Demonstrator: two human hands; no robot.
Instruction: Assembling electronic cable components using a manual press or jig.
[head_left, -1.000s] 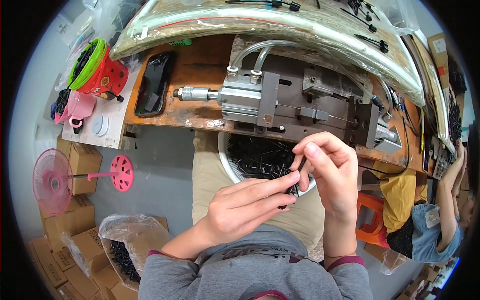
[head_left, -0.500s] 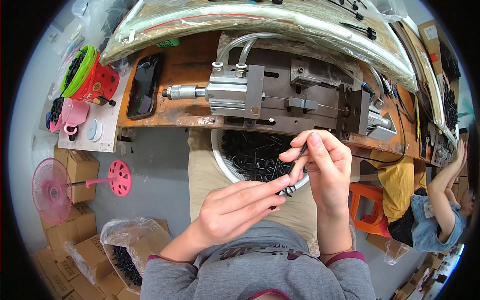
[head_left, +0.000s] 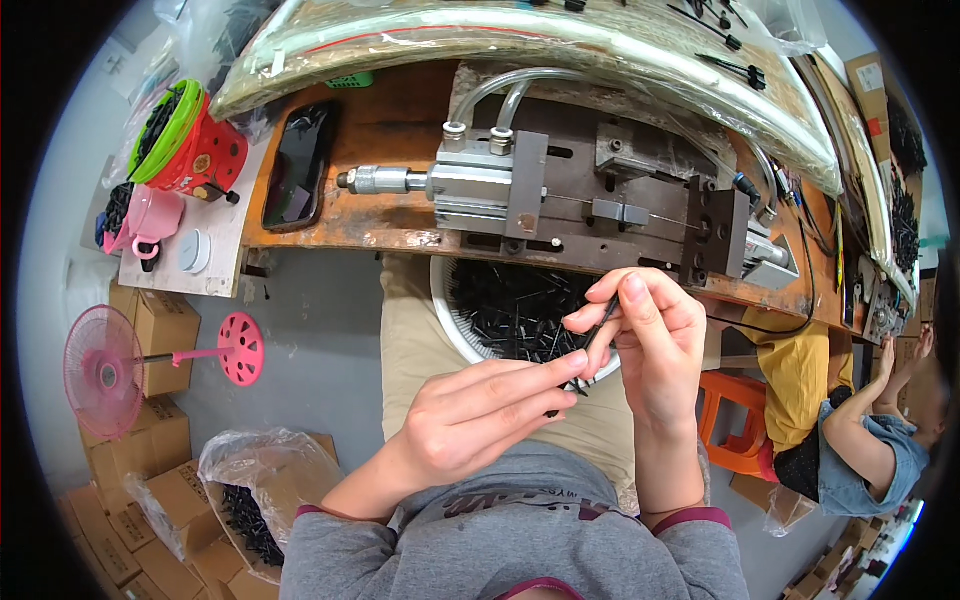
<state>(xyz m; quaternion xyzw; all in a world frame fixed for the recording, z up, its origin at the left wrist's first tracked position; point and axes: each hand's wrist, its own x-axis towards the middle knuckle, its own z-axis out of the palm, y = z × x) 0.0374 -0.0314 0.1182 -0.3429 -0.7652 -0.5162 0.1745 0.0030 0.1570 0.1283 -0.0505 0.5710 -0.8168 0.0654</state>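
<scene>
Over my lap, my right hand (head_left: 660,345) pinches a thin black rod-shaped part (head_left: 604,318) between thumb and fingers. Its lower end slants down toward the fingertips of my left hand (head_left: 465,415). Dark tips of black plastic parts (head_left: 578,387) stick out at the left fingertips, so that hand is closed on some of them; how many is hidden behind the fingers. Just beyond both hands, a white basket (head_left: 440,300) full of similar black parts rests between my legs, under the bench edge.
A metal clamping fixture (head_left: 525,185) with clear air hoses is on the wooden bench (head_left: 380,225). A phone (head_left: 298,165), a red bucket (head_left: 215,150) and a pink cup (head_left: 155,215) stand left. A pink fan (head_left: 105,370) and cartons are on the floor. A co-worker (head_left: 865,440) sits right.
The view has shifted slightly, so the bench sits a little differently in the picture. Both hands keep nearly the same pose, with the rod still pinched. The co-worker's hands have moved slightly lower.
</scene>
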